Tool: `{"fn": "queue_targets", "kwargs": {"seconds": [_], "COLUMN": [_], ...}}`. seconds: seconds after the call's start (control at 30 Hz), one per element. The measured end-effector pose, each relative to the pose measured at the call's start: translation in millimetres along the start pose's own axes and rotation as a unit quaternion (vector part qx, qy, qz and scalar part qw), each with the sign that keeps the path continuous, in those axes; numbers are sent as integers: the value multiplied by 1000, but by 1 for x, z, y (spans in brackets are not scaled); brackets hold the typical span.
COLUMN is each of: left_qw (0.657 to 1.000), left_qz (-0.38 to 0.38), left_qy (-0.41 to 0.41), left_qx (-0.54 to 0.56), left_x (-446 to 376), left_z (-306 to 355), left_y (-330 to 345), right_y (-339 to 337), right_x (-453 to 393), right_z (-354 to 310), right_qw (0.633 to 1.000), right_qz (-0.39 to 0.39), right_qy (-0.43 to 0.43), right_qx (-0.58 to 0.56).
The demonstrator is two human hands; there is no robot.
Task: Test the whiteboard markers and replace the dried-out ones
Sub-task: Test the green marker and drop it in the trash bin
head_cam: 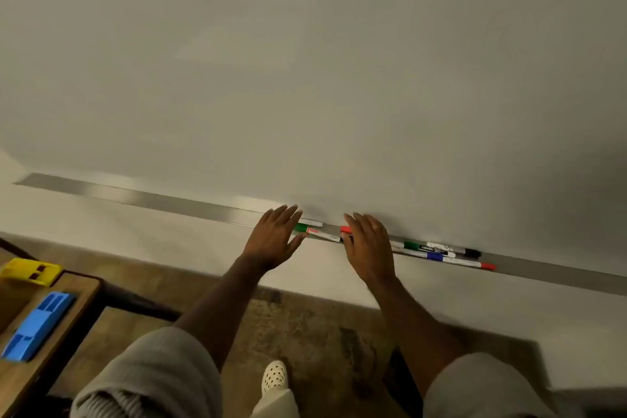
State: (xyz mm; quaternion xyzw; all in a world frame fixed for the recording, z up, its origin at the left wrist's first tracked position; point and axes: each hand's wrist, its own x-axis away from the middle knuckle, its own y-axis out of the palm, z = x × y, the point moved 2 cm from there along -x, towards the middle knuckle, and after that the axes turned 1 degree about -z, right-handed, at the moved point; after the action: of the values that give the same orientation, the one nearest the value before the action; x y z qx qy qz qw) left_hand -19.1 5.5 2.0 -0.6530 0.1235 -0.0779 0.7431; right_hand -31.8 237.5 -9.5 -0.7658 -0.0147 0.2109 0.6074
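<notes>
Two hands reach for the tray (190,205): left hand (275,238) flat, fingers spread, over a green marker (307,230); right hand (368,246) flat too, covering a red marker (345,230). More markers (441,253) lie along the tray's right stretch, under the whiteboard (305,78).

The right hand (368,246) covers most of a red-capped marker (345,229); the left hand (274,237) hides the green-capped marker's (315,232) end. The marker tray (559,270) runs off the right edge.
</notes>
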Motion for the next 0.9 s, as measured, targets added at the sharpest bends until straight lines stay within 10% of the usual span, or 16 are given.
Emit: {"fn": "queue_targets", "kwargs": {"seconds": [0.9], "left_qw": [982], "left_qz": [-87], "left_qy": [154], "left_qx": [-70], "left_x": [-93], "left_z": [-57], "left_y": [98], "right_y": [108], "right_x": [-60], "right_z": [-19], "right_qw": [981], "right_qz": [-188], "right_qy": [2], "right_qx": [49]}}
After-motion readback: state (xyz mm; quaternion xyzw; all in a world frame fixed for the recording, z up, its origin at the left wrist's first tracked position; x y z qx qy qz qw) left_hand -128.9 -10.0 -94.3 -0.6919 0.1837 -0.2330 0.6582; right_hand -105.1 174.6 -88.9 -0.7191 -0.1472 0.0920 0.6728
